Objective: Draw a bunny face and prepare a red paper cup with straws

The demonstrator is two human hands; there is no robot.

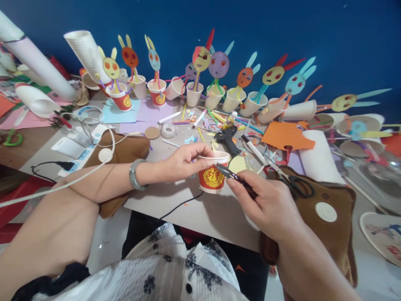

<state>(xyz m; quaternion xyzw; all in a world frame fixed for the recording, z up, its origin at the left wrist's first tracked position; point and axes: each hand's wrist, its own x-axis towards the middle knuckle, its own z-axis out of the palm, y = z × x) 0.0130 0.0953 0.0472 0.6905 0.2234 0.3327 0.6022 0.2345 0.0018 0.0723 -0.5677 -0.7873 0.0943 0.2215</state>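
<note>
A red paper cup [213, 173] is held at the centre of the frame.

The cup is gripped at its rim by the left hand [183, 162], fingers closed around it. A thin dark tool [233, 176] is pinched by the right hand [266, 202], its tip touching the cup; its far end is hidden in the hand. The surface [200, 209] is partly covered by scraps.

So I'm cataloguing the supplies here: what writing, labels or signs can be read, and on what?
Red paper cup held by the left hand: a gold ornamental sign, too blurred to read.
Red cups in the back row: gold emblems, too small to read.
Glue bottle: label unreadable.
No other text is legible.
</note>
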